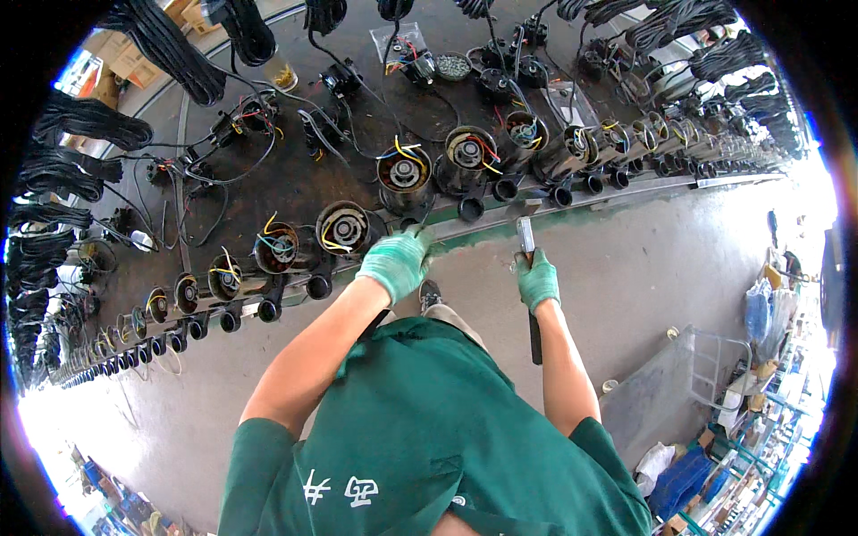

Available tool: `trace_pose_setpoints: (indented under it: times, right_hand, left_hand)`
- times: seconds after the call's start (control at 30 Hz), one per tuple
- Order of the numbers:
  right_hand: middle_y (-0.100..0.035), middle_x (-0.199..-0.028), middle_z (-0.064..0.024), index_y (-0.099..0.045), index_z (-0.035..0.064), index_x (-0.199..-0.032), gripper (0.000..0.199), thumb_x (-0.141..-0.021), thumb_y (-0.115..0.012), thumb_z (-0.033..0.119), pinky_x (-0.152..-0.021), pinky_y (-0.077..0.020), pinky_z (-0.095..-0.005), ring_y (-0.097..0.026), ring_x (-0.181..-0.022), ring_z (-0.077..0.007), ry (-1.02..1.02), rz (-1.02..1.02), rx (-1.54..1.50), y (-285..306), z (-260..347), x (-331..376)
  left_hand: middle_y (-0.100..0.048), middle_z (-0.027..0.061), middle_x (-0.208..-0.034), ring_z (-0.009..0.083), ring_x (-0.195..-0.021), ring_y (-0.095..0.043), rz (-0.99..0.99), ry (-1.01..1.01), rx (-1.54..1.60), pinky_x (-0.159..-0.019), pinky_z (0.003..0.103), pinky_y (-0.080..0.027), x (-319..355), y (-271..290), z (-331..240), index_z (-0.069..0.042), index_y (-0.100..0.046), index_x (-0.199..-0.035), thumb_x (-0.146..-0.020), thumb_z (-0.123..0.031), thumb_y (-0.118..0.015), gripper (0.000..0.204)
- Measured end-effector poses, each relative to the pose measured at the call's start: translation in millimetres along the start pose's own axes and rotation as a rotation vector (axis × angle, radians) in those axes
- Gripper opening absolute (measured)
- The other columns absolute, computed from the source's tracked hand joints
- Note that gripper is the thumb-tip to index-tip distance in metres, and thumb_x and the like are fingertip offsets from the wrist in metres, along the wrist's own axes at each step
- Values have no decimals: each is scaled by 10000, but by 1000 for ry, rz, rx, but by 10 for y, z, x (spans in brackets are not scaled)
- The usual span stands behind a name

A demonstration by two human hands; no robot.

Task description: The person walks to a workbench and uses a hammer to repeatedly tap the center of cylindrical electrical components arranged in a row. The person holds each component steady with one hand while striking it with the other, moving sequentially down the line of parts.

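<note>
My left hand (393,263), in a green knit glove, is closed at the bench edge against the side of an open round motor housing (345,229). Its fingers curl beside the housing, and the part under the palm is hidden. Yellow wires stick out of that housing. Just beyond the hand stands another motor housing (404,171) with yellow, white and blue wires. Over the floor in front of the bench, my right hand (538,281), gloved the same way, grips a hammer (525,234). Its silver head points toward the bench, and the black handle runs back below my wrist.
Several similar housings line the edge of the dark bench (313,183). Bundled black cables (170,49) hang along its far side; loose wired parts and a bowl of small pieces (452,66) lie behind. A flat cart (657,375) stands at right, near shelving (760,447).
</note>
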State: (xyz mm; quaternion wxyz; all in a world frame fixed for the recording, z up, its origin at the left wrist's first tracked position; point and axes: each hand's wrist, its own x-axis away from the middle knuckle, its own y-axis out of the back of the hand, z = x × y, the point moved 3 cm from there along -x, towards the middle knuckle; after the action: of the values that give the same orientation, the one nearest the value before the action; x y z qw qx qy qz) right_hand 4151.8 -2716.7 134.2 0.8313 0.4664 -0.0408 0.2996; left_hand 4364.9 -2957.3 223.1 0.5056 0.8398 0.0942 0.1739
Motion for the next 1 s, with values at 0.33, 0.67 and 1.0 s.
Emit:
trace_pose_setpoints:
  times: [0.33,0.67,1.0]
  right_hand:
    - [-693,-966,-315,-531,44,-1149,339,-1039,-588,360,-760,-486,-575,-636,-959,-558,32,30,119,-193,-324,-313]
    - [-701,-1061,-338,-505,50,-1331,473,-1037,-541,419,-838,-518,-611,-648,-1042,-553,13,145,111,-122,-323,-371]
    - [-692,-1019,-316,-522,52,-1317,465,-1039,-560,423,-748,-515,-572,-652,-928,-511,-41,126,5,-290,-477,-417]
  left_hand:
    - [-662,231,-1148,425,-1022,-688,19,214,-71,-844,516,-568,-264,-915,381,-49,-681,-1102,-920,-81,-582,209]
    - [-692,200,-1069,414,-990,-679,18,133,14,-828,506,-549,152,-1125,169,-92,-718,-1085,-881,-115,-672,210]
    - [-704,215,-1064,435,-987,-676,143,183,21,-842,532,-533,-64,-1118,297,-90,-725,-1106,-926,-274,-684,261]
